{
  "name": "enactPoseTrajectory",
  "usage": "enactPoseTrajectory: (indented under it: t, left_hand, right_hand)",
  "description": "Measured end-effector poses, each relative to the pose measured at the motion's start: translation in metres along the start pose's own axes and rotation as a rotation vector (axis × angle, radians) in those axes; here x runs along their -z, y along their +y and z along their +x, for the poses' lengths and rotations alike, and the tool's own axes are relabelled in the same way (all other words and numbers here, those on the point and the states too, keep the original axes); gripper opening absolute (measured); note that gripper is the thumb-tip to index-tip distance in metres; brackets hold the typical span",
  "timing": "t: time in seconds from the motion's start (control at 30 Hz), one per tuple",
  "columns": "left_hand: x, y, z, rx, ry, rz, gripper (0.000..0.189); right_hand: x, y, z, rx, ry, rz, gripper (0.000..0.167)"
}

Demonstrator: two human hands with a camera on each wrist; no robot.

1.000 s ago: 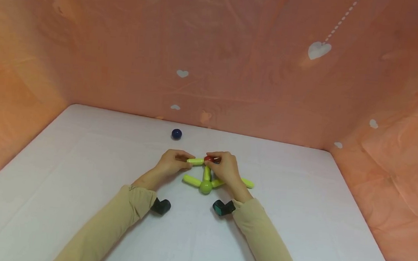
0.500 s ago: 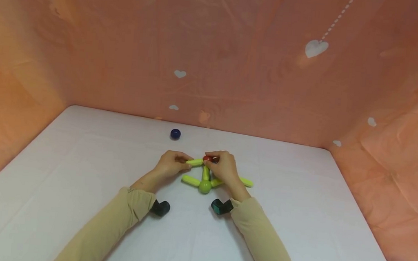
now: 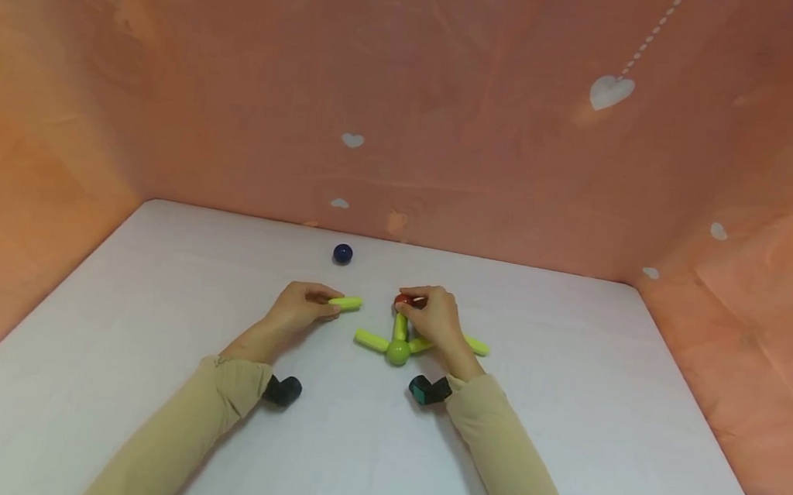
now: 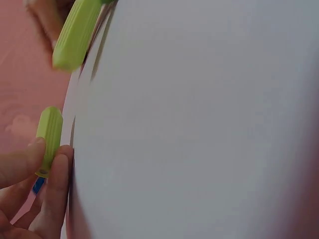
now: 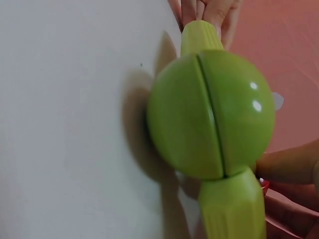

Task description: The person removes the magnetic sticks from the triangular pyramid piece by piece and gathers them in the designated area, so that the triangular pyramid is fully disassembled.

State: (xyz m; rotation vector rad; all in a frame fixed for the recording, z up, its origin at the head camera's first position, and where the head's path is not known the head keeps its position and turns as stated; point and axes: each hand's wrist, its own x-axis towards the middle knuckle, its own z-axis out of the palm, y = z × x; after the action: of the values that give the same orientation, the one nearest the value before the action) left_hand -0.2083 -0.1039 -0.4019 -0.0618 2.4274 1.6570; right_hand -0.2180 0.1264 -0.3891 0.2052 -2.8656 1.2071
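Note:
In the head view my left hand point(image 3: 297, 304) pinches a lime building stick point(image 3: 346, 303) between thumb and fingers, apart from the rest. My right hand point(image 3: 438, 316) pinches a red ball point(image 3: 402, 301), mostly hidden by its fingers; a dark red part point(image 3: 420, 302) shows beside it. A lime stick point(image 3: 400, 327) joins that ball to a green ball point(image 3: 398, 352) on the table. More lime sticks point(image 3: 371, 340) branch from the green ball to both sides. The left wrist view shows the held stick point(image 4: 50, 133) close up; the right wrist view is filled by the green ball point(image 5: 212, 114).
A dark blue ball point(image 3: 343, 254) lies near the back edge of the white table point(image 3: 352, 461). Orange cloth with pale hearts point(image 3: 611, 92) hangs behind and at both sides. Black wrist cameras point(image 3: 283, 391) stick out from both tan sleeves point(image 3: 176, 424).
The left hand has moved left with its lime stick, which touched or nearly touched the red ball before; a wide gap now separates them. My right hand keeps its grip on the red ball.

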Motion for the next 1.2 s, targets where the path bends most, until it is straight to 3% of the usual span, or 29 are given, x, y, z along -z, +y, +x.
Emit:
enactPoseTrajectory:
  t: [0.3, 0.53, 0.87, 1.2]
  left_hand:
    - [0.039, -0.005, -0.004, 0.04, 0.048, 0.045, 0.037]
    - [0.058, -0.007, -0.007, -0.006, 0.045, 0.157, 0.038]
    - [0.069, -0.01, -0.01, 0.018, 0.05, 0.184, 0.04]
    - [0.067, -0.015, -0.006, 0.035, 0.095, 0.2, 0.038]
  right_hand:
    - [0.001, -0.002, -0.001, -0.01, -0.017, 0.0, 0.028]
    - [0.0, 0.0, 0.0, 0.002, -0.014, 0.002, 0.027]
    - [-0.002, -0.001, 0.0, 0.002, -0.008, 0.008, 0.027]
    - [-0.001, -0.001, 0.0, -0.002, -0.013, 0.001, 0.027]
